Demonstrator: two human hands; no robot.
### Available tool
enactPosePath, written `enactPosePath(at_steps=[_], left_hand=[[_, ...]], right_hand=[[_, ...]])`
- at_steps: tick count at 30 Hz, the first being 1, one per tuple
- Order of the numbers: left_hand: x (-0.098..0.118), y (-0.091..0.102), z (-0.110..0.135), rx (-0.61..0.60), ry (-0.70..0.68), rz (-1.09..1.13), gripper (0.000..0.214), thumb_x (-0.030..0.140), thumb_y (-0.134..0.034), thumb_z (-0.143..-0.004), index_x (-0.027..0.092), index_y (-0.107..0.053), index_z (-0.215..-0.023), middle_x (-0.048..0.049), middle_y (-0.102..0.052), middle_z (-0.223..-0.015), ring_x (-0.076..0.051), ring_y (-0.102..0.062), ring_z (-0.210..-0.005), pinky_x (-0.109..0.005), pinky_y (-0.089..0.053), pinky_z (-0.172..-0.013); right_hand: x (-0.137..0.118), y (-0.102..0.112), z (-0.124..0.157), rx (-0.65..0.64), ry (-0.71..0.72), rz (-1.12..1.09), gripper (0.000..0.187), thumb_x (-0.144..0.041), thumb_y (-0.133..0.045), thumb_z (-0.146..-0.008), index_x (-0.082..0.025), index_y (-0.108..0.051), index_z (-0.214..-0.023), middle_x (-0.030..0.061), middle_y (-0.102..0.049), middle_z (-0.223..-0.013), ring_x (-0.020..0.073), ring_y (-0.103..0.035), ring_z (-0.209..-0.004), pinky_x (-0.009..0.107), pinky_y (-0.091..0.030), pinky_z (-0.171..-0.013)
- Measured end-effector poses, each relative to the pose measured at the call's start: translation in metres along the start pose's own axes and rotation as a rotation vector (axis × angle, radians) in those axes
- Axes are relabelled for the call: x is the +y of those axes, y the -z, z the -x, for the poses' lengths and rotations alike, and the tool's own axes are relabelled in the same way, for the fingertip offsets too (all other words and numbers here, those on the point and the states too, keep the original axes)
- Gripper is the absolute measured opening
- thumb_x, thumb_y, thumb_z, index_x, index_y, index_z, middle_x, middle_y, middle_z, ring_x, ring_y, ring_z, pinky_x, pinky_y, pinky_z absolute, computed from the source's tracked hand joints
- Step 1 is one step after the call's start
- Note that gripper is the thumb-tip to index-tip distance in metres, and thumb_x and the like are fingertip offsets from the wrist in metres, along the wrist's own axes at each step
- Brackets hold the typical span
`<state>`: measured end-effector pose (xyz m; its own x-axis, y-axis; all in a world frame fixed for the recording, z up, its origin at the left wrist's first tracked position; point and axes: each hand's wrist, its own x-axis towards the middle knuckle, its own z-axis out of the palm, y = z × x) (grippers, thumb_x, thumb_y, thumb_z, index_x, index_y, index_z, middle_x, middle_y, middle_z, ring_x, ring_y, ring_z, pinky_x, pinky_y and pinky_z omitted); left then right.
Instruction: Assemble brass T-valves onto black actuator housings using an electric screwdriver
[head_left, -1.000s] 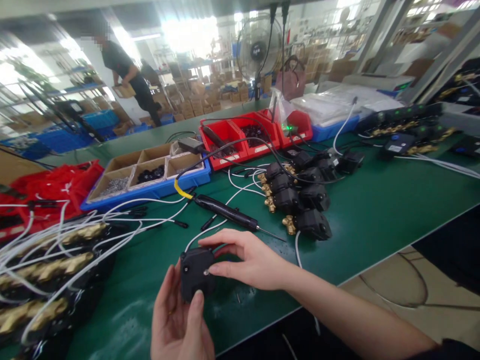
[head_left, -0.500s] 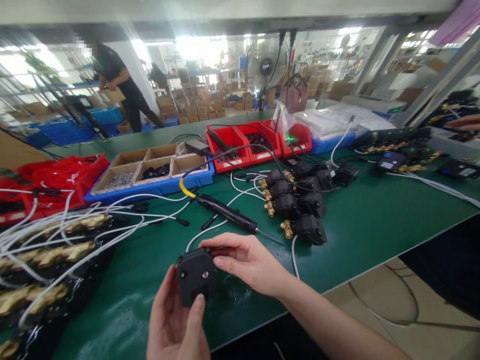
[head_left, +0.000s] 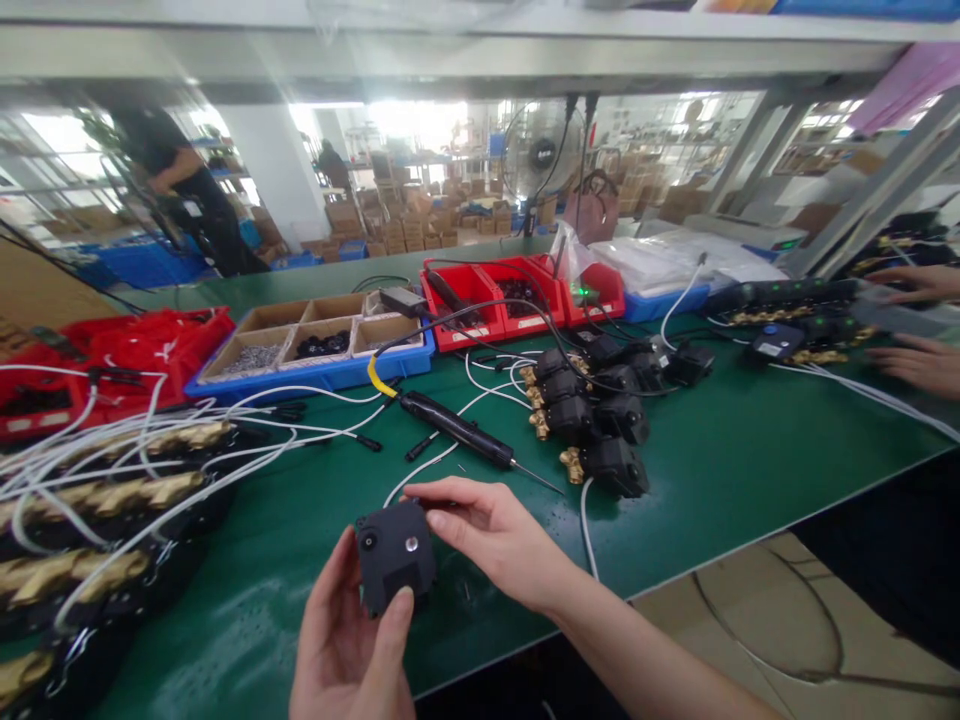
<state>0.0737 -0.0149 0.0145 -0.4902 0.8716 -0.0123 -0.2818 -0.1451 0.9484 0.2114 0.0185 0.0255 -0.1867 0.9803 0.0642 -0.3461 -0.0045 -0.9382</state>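
My left hand (head_left: 349, 650) is closed around the lower part of a small black plastic valve body (head_left: 394, 555), thumb on its front face. A silver screw shows on that face. My right hand (head_left: 495, 535) pinches the top right corner of the same black valve body, where a white cable (head_left: 420, 470) leaves it. Just beyond, a black electric screwdriver (head_left: 457, 432) lies on the green bench mat (head_left: 735, 440).
A cluster of black valves with brass fittings (head_left: 592, 415) lies to the right. More valves with white wires (head_left: 112, 500) pile at the left. A blue tray of cardboard compartments (head_left: 300, 350) and red bins (head_left: 487, 290) stand behind. Another person's hands (head_left: 915, 330) are at the far right.
My right hand's fingertip has left the screw on the front face and shifted to the top right corner. The valve body has tilted slightly. The view has risen a little.
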Motion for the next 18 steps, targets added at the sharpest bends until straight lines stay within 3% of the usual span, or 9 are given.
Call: enactPosePath(at_steps=[4,12,15,18], left_hand=[[0.003,0.001,0.000,0.004,0.035,-0.004,0.064,0.039,-0.101,-0.052,0.026,-0.078,-0.110,-0.0050,-0.078,-0.118,-0.021,-0.072,-0.112,-0.018,-0.061,-0.087],[0.000,0.016,-0.005,-0.071,0.062,-0.074,0.064,0.040,-0.097,-0.059,0.027,-0.075,-0.117,-0.0055,-0.074,-0.129,-0.026,-0.067,-0.125,-0.024,-0.060,-0.095],[0.007,0.021,-0.020,-0.206,0.160,-0.175,0.074,0.045,-0.097,-0.056,0.024,-0.073,-0.122,-0.0094,-0.074,-0.127,-0.028,-0.070,-0.119,-0.024,-0.063,-0.088],[0.016,0.026,-0.037,-0.377,0.297,-0.302,0.080,0.043,-0.100,-0.045,0.018,-0.075,-0.115,-0.0135,-0.077,-0.115,-0.028,-0.075,-0.099,-0.026,-0.065,-0.077]], right_hand=[[-0.002,0.000,0.001,-0.003,-0.001,0.024,0.046,-0.044,-0.072,-0.092,-0.014,-0.072,-0.127,0.0126,-0.072,-0.129,0.0228,-0.067,-0.119,0.038,-0.051,-0.108],[-0.005,-0.002,0.003,0.016,0.098,0.165,0.038,-0.033,-0.065,-0.094,-0.014,-0.072,-0.126,0.0126,-0.070,-0.124,0.0223,-0.067,-0.116,0.038,-0.053,-0.104],[-0.012,0.001,0.003,-0.023,0.179,0.302,0.034,-0.028,-0.065,-0.094,-0.016,-0.073,-0.125,0.0107,-0.071,-0.122,0.0205,-0.066,-0.115,0.037,-0.052,-0.105],[-0.022,0.009,0.004,-0.123,0.228,0.399,0.031,-0.023,-0.063,-0.095,-0.015,-0.073,-0.123,0.0100,-0.070,-0.122,0.0187,-0.066,-0.116,0.035,-0.051,-0.107]])
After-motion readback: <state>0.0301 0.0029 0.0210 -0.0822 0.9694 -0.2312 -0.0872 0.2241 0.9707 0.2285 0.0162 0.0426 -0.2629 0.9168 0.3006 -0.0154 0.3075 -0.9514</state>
